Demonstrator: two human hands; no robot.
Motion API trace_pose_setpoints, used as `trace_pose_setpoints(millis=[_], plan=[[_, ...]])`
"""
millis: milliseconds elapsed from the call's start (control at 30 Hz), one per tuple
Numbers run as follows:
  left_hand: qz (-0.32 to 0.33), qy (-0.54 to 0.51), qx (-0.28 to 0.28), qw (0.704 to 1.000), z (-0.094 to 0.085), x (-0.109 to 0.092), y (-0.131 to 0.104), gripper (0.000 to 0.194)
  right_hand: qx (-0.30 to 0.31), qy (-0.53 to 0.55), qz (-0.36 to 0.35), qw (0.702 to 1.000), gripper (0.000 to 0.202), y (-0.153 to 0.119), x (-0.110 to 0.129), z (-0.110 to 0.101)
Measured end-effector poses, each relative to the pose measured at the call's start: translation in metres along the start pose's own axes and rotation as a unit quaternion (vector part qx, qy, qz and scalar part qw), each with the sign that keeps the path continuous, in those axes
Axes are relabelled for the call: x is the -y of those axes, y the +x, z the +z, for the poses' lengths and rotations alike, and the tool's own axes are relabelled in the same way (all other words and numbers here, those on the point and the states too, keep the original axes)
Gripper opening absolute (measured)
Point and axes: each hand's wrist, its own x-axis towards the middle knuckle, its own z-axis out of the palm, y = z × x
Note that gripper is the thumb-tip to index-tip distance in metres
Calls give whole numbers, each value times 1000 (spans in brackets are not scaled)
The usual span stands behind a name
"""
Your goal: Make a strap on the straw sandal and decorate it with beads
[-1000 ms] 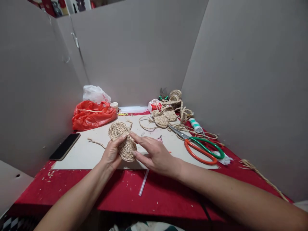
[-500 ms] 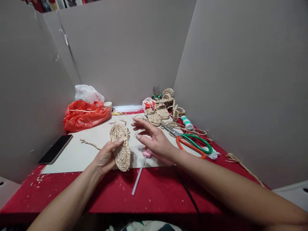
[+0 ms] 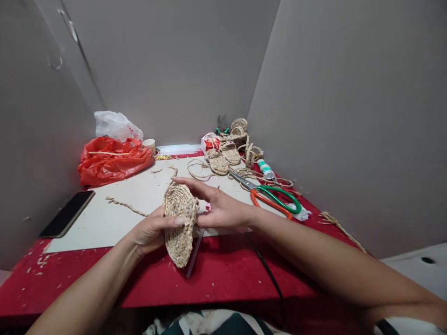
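While the woven piece is held raised and tilted over the near edge of the board, apparently so that its coiled face can be viewed, it is pinched by the left hand, thumb laid across that face, presumably for steadiness; its upper and right edges are spanned by the right hand's parted fingers, though whether it is gripped there cannot be told; scissors are placed rightward, pointed away, presumably for easy reach.

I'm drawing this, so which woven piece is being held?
The long woven piece in the left hand, with the right hand at its edge; the other woven pieces sit farther back.
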Motion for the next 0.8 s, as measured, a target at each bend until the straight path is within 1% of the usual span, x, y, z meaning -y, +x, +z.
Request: trace_pose_setpoints(millis=[67,167,267,367,467,567,633,700,800], plan=[[4,-4,19,1000,-2,0,2,42,-19,-13,-30,999,71,0,-1,0],[11,-3,41,999,-5,0,3,41,-41,-39,-76,996,67,0,-4,0],[11,26,41,999,-5,0,3,43,-62,-49,-106,991,66,-1,-7,0],[18,57,19,998,-5,-1,4,48,-76,-39,-106,991,65,-1,-12,0],[31,63,1,998,-6,-2,4,49,-90,-69,-129,985,70,-2,-17,0],[26,53,19,998,-5,0,4,48,-94,-132,-166,973,81,-2,-22,0],[20,44,27,998,-5,1,4,50,-100,-156,-188,964,82,-1,-22,1],[19,41,24,999,-4,2,3,49,-110,-168,-211,957,74,0,-20,2],[22,38,12,999,-4,4,5,43,-130,-185,-239,944,58,1,-15,3]])
